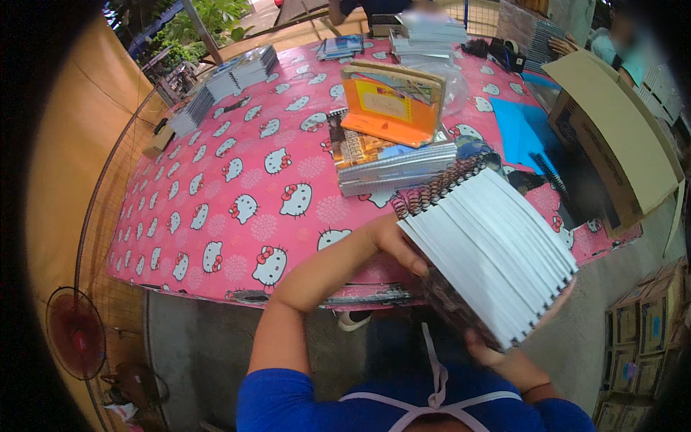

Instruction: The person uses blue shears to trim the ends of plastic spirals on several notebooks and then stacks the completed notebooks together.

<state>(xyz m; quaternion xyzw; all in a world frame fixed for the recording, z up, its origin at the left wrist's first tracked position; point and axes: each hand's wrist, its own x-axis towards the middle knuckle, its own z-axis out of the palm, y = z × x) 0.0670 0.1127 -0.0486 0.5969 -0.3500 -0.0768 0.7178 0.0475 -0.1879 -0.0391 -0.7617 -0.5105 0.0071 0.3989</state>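
Note:
A thick stack of spiral-bound notebooks (489,252) is held tilted over the near right edge of the table, its white page edges facing up. Dark coils run along two opposite ends of the stack. My left hand (396,241) grips its left side, with the fingers partly hidden beneath. My right hand (486,353) is closed around the lower end, partly covered by the stack. Just beyond, an orange card holder (389,108) stands on a pile of notebooks (396,165) with a colourful cover.
A pink cat-patterned cloth (237,209) covers the table. An open cardboard box (597,144) stands at the right beside blue sheets (518,129). More notebook stacks (241,72) line the far left. Other people are at the far side. Cartons (637,338) and a fan (75,333) flank the floor.

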